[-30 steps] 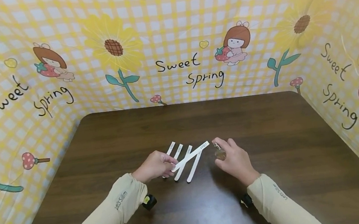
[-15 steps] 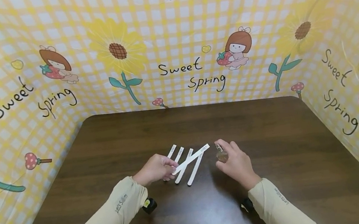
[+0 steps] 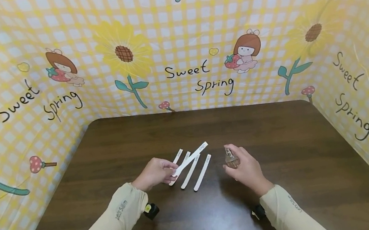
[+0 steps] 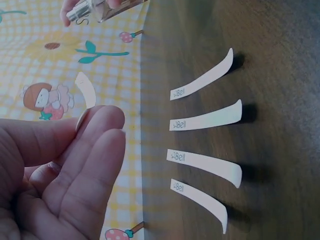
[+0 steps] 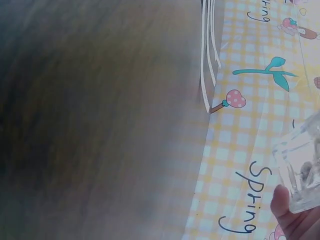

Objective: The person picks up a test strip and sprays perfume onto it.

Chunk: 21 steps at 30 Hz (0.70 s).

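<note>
Between thumb and fingers my left hand [image 3: 155, 172] pinches a white perfume test strip [image 3: 193, 156], its printed end pointing up and to the right. Beneath and beside it, several more white paper strips [image 3: 202, 173] lie side by side on the table, printed "Bell" in the left wrist view. My right hand [image 3: 249, 170] holds a small clear glass perfume spray bottle [image 3: 232, 160], index finger at the spray top. The bottle [image 4: 117, 9] also shows at the top of the left wrist view, apart from the held strip. In the right wrist view, the glass base [image 5: 300, 170] faces the camera.
A dark brown wooden table [image 3: 131, 137] carries the strips. Yellow checked cloth [image 3: 177, 34] with flowers and cartoon figures hangs along its back and both sides. Black wrist cameras [image 3: 151, 211] sit below the beige sleeves [image 3: 114, 221].
The held strip has shifted left and now lies clear of the rightmost strip in the head view. My right hand with the perfume bottle has moved slightly right, widening the gap.
</note>
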Available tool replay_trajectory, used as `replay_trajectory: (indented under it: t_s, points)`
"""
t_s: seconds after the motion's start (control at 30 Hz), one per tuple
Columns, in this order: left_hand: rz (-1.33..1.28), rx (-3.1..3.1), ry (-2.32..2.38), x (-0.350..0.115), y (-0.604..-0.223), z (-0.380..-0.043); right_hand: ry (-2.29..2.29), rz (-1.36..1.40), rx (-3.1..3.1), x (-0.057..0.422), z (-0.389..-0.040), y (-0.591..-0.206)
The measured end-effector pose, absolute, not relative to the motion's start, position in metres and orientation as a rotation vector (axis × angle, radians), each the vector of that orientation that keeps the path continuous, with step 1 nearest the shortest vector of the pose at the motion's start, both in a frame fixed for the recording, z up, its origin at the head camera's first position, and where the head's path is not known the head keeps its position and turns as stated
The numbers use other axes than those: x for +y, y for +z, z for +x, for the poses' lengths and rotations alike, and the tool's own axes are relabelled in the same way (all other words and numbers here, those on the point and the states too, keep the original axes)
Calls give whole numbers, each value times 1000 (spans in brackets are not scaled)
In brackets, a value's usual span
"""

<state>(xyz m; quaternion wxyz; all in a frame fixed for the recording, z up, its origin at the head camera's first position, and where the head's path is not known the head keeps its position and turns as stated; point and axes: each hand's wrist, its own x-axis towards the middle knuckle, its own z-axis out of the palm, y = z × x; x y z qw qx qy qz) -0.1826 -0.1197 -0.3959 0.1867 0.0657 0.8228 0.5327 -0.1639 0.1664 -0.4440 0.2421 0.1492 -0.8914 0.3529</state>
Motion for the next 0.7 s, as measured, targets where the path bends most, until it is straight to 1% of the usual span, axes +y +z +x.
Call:
replay_trajectory:
  t_s: [0.7]
  points:
    - [92, 2287, 1650, -133, -404, -184, 983, 498, -2147, 170, -162, -450]
